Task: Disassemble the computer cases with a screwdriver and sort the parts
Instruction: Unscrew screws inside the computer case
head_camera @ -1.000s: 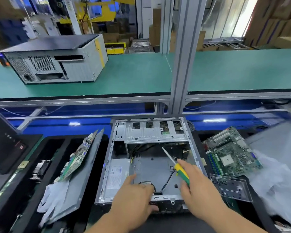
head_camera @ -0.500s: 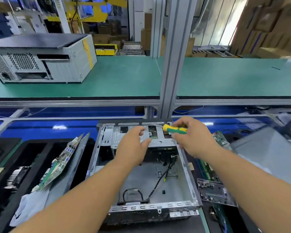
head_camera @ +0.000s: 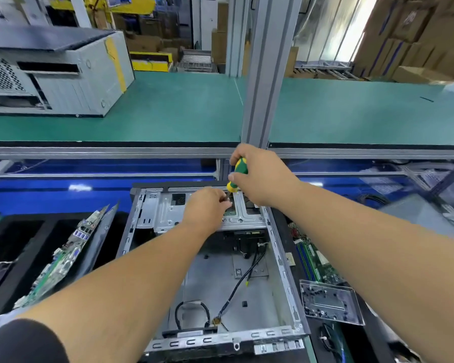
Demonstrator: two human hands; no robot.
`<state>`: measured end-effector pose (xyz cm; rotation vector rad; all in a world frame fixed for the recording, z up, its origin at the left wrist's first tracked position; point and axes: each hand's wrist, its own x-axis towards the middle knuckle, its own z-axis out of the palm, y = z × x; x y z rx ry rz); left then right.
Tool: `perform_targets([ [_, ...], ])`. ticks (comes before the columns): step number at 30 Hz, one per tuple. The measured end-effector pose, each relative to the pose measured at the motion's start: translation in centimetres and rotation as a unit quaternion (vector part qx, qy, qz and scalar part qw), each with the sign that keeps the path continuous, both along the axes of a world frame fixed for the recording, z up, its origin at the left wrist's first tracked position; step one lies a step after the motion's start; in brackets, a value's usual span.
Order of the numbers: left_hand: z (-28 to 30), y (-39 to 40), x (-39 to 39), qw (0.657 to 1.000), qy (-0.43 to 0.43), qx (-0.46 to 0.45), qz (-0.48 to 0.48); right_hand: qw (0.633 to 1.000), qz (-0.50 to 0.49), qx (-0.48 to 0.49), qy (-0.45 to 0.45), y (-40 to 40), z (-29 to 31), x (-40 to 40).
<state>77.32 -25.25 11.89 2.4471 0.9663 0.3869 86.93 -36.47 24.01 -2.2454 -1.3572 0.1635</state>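
— What's different from half a second ago?

— The screwdriver (head_camera: pixel 236 175) was lying nearly level over the drive cage (head_camera: pixel 205 210); now it stands almost upright, tip down on the cage's top plate at the far end of the open computer case (head_camera: pixel 286 271). The right hand (head_camera: pixel 260 176) has its fingers wrapped round the green-and-yellow handle. The left hand (head_camera: pixel 207 208) has closed in under it, fingertips bunched at the shaft just beside the tip; whether they actually pinch the shaft I cannot tell.

— And a second ago?

— Both hands were at the near end of the case, the driver angled over the floor pan.

— Edges and room?

— The case's far rim sits under the green shelf's (head_camera: pixel 168 111) front rail, right hand just below it. Inside, the floor pan is mostly bare, with black cables (head_camera: pixel 236 286) running across it. Left of the case, a circuit board (head_camera: pixel 63 255) leans on edge in a black tray. Right, a motherboard (head_camera: pixel 312 260) lies flat with a clear screw tray (head_camera: pixel 330 305) in front of it. A second computer case (head_camera: pixel 63 74) sits on the shelf, well apart.
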Motion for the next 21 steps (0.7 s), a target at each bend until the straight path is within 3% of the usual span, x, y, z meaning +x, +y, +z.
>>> perform_targets([
  [21,-3.1,2.2,1.5,0.999,-0.015,-0.019,0.022,0.991,0.063,-0.103,-0.052,5.8,-0.2,1.7],
])
